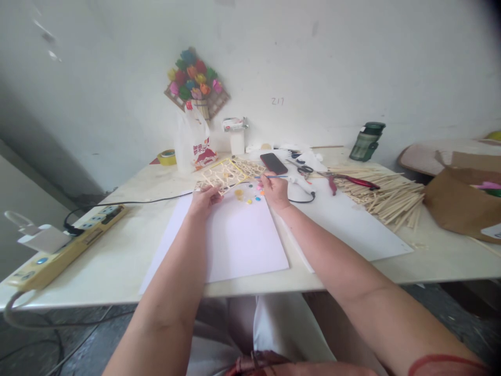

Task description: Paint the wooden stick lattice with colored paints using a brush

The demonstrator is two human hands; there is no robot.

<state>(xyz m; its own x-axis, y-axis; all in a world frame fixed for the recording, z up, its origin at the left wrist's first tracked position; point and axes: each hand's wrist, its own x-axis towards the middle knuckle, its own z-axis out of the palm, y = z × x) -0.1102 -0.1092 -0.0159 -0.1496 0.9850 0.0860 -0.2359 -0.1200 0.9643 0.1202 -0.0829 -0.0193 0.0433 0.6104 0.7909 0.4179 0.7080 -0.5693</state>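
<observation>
My left hand (205,202) is closed on the near edge of a lattice panel (223,175) made of pale wooden sticks, part of it yellow. The panel is tilted above the far end of a white sheet (245,243). In my right hand (276,192) is a thin blue-handled paintbrush (281,176), its tip end pointing left toward the panel; whether the tip touches it I cannot tell. Between the hands, small blobs of paint (258,199) in several colours dot the sheet. Beyond my right hand lies a white glue gun (300,184) with a black cord.
Right of the hands are a phone (273,163), scissors (305,168), red-handled pliers (362,182) and a pile of wooden sticks (391,201). A green bottle (367,141), plastic bag (195,141) and yellow tape (167,157) stand behind. A power strip (84,237) lies left, its black cord crossing the table.
</observation>
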